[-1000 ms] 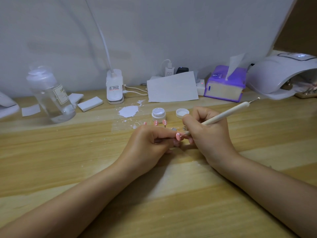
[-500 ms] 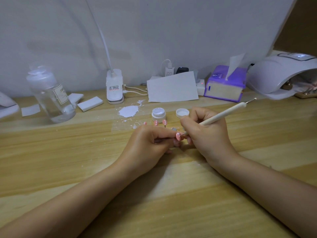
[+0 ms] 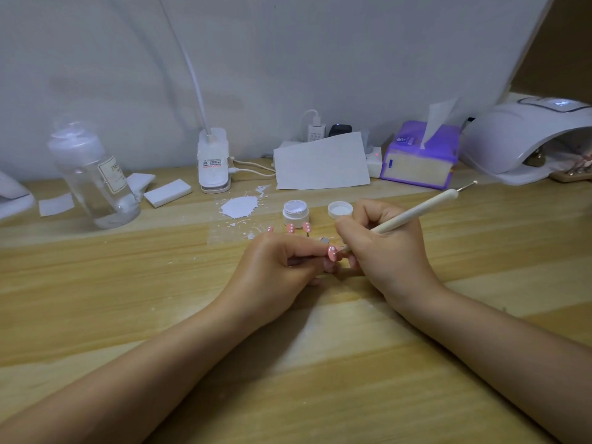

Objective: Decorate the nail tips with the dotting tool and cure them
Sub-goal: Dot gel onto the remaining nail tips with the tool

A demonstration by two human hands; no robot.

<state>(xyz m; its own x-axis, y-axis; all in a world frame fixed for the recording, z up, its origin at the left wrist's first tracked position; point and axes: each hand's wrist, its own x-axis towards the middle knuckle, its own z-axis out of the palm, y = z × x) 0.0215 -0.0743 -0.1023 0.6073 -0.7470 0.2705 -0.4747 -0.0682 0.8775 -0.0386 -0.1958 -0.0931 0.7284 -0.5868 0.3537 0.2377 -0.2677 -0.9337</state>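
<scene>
My left hand (image 3: pixel 282 267) pinches a small stand carrying a pink nail tip (image 3: pixel 333 253) with white dots. My right hand (image 3: pixel 384 248) grips a cream dotting tool (image 3: pixel 416 210) like a pen, and its lower point touches that tip. Behind my hands, other pink dotted nail tips (image 3: pixel 298 227) stand on the wooden table (image 3: pixel 128 283). An open white gel pot (image 3: pixel 295 213) and its lid (image 3: pixel 340 209) sit just beyond them. The white curing lamp (image 3: pixel 525 139) stands at the far right.
A clear bottle (image 3: pixel 93 174) stands at the left near white pads (image 3: pixel 167 193). A lamp base (image 3: pixel 214 161), a sheet of paper (image 3: pixel 322 163) and a purple tissue pack (image 3: pixel 419 155) line the back. White flakes (image 3: pixel 240 207) lie by the pot.
The free end of the dotting tool has dipped slightly lower and to the left. My left hand and the nail tip have stayed in place.
</scene>
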